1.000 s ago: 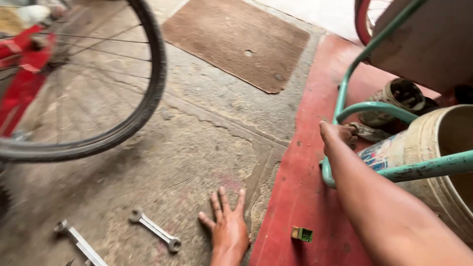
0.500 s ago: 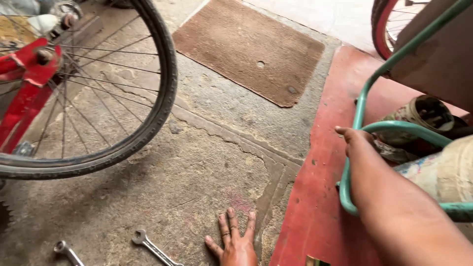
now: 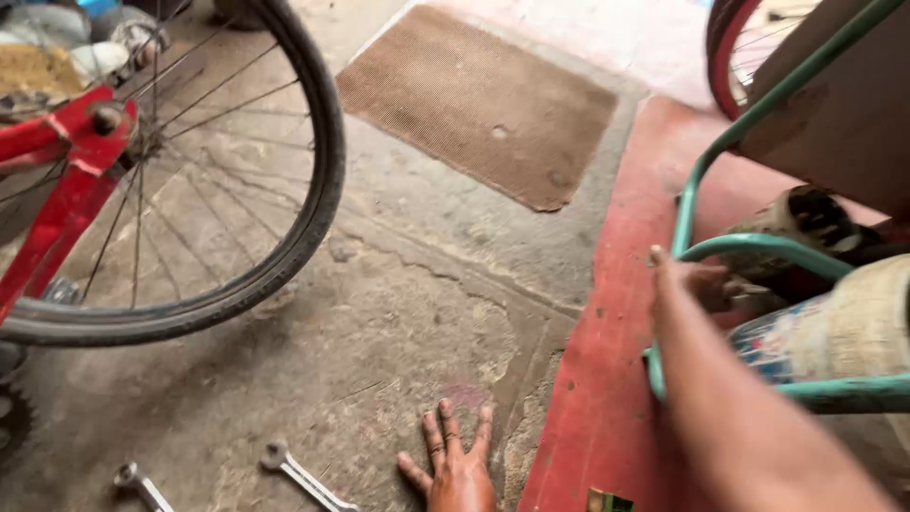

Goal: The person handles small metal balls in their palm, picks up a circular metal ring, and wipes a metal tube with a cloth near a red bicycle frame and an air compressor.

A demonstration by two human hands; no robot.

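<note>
Bicycle repair workshop: bicycle wheel (image 3: 190, 190), wrenches (image 3: 303, 474) on concrete floor (image 3: 379, 332).

The floor (image 3: 379, 379) is rough grey concrete, cracked and stained, with a faint pink smear low in the middle. A brown mat (image 3: 483, 104) lies flat on it farther off. To the right the ground turns to a red-painted strip (image 3: 607, 379), scuffed and dusty. Soft daylight falls evenly, brighter along the far pale edge.

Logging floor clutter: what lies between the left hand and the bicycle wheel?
Only bare cracked concrete floor lies between the left hand and the wheel in the head view; the wrench sits off to the side.
</note>
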